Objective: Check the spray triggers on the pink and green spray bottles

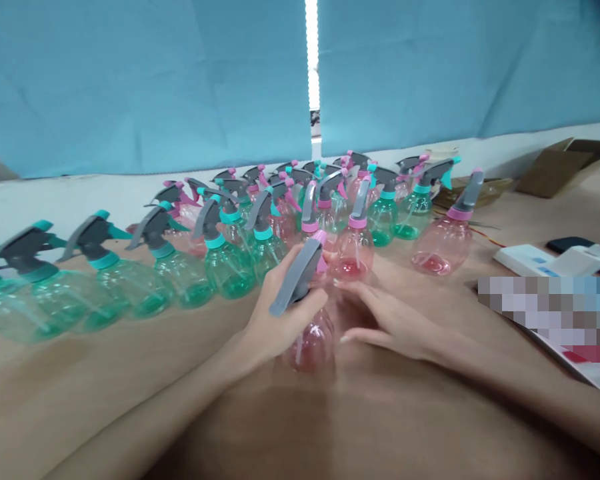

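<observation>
We are grasping a translucent pink, round-bodied plastic spray bottle with a grey trigger head and pink nozzle (311, 347) in our left grip (275, 320), which is curling around its neck just under the head. The held bottle's body is showing below that grip, nearer the tabletop's (220, 413) near edge than the other bottles; we cannot tell whether its base is touching down. Our right grip (390, 323) is lying loose and part-open just to the right of the held bottle, its thumb standing apart from its fingers. Those fingers are pointing toward the base of a second pink bottle with a pink collar (353, 257), and we cannot be sure of contact. A third pink bottle (443, 247) is standing apart, toward the tabletop's right edge. Translucent green spray bottles with turquoise collars (227, 270) are forming a row toward the left edge, while mixed pink and green bottles (383, 217) are crowding toward the far edge. A brown cardboard box (555, 170) is sitting by the far right corner.
</observation>
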Demonstrator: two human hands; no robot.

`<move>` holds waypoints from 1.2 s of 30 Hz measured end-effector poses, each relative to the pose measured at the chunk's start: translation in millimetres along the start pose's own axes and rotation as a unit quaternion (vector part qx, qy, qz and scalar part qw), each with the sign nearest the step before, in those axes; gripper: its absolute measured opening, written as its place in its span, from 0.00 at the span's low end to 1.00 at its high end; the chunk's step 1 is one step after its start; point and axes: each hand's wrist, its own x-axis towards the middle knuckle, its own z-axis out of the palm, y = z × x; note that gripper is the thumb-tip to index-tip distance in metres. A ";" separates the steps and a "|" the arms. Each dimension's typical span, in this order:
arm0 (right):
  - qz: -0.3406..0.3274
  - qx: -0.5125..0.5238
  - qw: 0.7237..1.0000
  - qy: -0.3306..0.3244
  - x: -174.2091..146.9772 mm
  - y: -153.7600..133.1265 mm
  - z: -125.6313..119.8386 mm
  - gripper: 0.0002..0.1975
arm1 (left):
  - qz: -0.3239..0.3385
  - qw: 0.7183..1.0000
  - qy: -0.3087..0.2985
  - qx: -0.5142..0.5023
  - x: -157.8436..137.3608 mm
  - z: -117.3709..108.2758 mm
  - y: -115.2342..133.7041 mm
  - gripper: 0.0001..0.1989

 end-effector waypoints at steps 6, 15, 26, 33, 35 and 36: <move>0.024 -0.065 0.997 -0.042 -15.4 22.0 6.5 0.34 | -0.002 1.000 -0.023 -0.004 0.0 -0.8 -1.6 0.07; 0.026 -0.056 0.997 -0.040 -14.9 19.7 7.7 0.32 | -0.001 1.000 -0.021 -0.021 -0.1 0.1 -5.2 0.07; 0.027 -0.066 0.996 -0.058 -14.1 19.4 5.8 0.32 | -0.003 0.998 -0.021 -0.064 0.1 1.4 -8.0 0.09; 0.025 -0.074 0.995 -0.062 -14.1 18.5 4.1 0.32 | -0.013 0.998 -0.024 -0.058 2.6 2.5 -5.6 0.10; 0.026 -0.075 0.995 -0.067 -14.2 19.2 3.9 0.33 | -0.015 0.998 -0.026 -0.059 3.3 4.1 -5.0 0.08; 0.027 -0.077 0.994 -0.072 -14.2 19.7 3.7 0.33 | -0.015 0.998 -0.026 -0.056 3.6 4.8 -4.5 0.07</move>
